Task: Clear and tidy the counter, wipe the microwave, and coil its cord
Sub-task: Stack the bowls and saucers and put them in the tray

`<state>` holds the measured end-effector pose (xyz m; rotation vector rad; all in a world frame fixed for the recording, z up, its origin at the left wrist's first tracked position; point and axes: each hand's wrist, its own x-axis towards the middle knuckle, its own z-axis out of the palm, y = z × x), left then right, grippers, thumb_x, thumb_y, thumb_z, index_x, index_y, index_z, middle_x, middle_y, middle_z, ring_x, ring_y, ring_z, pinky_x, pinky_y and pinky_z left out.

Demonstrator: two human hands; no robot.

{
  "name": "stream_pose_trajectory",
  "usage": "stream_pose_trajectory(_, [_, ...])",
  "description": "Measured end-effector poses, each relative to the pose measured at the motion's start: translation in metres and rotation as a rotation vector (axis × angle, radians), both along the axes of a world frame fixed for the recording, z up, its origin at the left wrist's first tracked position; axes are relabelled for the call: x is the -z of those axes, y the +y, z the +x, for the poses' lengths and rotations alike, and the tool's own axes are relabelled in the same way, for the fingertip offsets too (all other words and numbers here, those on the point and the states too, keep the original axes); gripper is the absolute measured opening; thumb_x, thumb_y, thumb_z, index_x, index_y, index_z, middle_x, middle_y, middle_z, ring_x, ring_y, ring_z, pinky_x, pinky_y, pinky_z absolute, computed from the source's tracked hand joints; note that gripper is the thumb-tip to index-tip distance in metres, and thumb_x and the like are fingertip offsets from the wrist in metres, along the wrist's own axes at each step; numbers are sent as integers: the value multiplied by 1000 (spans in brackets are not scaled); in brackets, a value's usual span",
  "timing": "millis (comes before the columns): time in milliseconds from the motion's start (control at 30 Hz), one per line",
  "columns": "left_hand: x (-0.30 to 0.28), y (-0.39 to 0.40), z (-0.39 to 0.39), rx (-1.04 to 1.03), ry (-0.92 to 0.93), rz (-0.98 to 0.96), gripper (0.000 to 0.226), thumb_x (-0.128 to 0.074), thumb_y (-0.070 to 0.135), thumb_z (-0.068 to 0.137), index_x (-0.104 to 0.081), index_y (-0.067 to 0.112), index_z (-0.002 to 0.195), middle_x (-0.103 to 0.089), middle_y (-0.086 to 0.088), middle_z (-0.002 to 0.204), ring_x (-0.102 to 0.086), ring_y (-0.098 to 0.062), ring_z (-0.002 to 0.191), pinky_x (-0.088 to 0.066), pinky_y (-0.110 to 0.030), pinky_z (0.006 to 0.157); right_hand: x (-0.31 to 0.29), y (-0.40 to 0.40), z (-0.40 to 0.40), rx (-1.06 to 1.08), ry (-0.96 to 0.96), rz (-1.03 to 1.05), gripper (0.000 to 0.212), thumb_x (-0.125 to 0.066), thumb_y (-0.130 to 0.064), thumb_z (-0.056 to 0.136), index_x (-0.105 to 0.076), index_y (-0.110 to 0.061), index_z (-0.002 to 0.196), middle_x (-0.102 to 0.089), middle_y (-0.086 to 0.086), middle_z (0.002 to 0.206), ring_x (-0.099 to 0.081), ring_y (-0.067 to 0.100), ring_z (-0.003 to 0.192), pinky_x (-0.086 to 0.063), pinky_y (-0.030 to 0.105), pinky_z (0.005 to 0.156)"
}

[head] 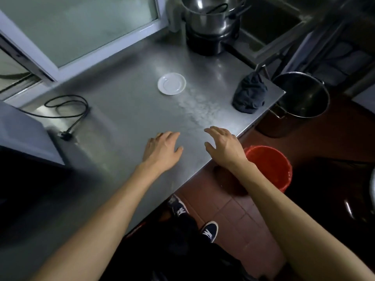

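Both hands hang low over the near edge of the steel worktop at the centre of the frame, holding nothing: the left hand is flat with relaxed fingers, the right hand spread with fingers loosely arched, the two near each other but apart. Just above them a pale smear or wet patch runs across the metal. Beyond it, at upper centre, sits a white saucer, and to the right, near the worktop's corner, a crumpled dark cloth. At the left edge the pale microwave shows only in part, and its black cord lies loose in an open loop, the plug beside the casing. By this showing the task is barely started: the saucer is not yet cleared, the cloth lies untouched, the cord is uncoiled, and whether the microwave has been wiped cannot be told.
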<state>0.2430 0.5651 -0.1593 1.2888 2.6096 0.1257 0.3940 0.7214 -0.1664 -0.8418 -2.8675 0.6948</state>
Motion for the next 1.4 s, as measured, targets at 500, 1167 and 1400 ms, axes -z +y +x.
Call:
stream_pose_trajectory(500, [27, 23, -101, -176, -109, 91, 53, -52, 45, 94, -45, 22, 142, -55, -2, 138, -51, -28, 123, -46, -44, 95, 15, 50, -112, -163, -210, 57, 58, -60, -39, 94, -42, -24, 147, -45, 0, 151, -40, 27, 139, -37, 46, 108])
stream_pose_trajectory(1167, [49, 82, -182, -407, -197, 43, 58, -51, 44, 92, -45, 20, 145, -54, -6, 140, -51, -31, 124, -45, -45, 99, 70, 140, -276, -346, -348, 83, 87, -62, -60, 85, -18, -32, 154, -6, 6, 166, -8, 34, 151, -23, 55, 115])
stream_pose_trajectory(1400, [54, 123, -214, -533, -254, -24, 61, -51, 40, 94, -35, 23, 151, -46, -7, 148, -43, -30, 133, -39, -44, 105, 98, 174, -335, -459, -357, 111, 92, -66, -61, 82, -18, -32, 156, -1, 8, 166, -2, 36, 151, -20, 59, 115])
